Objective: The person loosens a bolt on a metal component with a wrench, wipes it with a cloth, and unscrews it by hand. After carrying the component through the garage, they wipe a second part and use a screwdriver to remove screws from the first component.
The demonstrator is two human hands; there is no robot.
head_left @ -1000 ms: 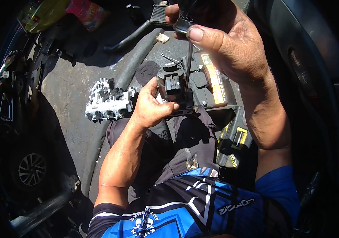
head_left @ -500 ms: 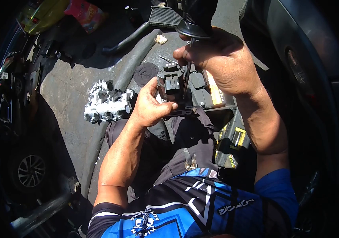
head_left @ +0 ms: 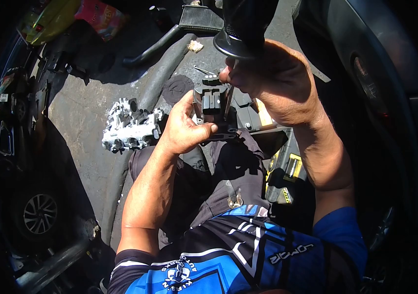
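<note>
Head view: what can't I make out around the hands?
Black tool: head view, top cut off by the upper edge.
Its tip: head view, lost in darkness at the black part.
Left hand: head view, most fingertips hidden behind that part.
Yellow label: head view, mostly covered by the right hand.

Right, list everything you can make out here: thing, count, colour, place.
Socketed part: one, black, centre
Tool: one, black-handled, top centre
Cast part: one, silver, left of centre
Battery: one, dark, partly hidden, right of centre
Case: one, black and yellow, below battery
Finned panel: one, grey, top
Hose: one, dark, upper centre
Lump: one, pale, beside hose
Packet: one, pink, upper left
Bag: one, yellow-green, upper left
Spoked wheel: one, silver, lower left
Vehicle panel: one, dark, right
Dark edges: too murky to list
Shirt: one, blue and black, bottom
Trousers: one pair, dark, lower centre
Left grip: one, bare, on socketed part
Right grip: one, bare, at tool's shaft
</note>
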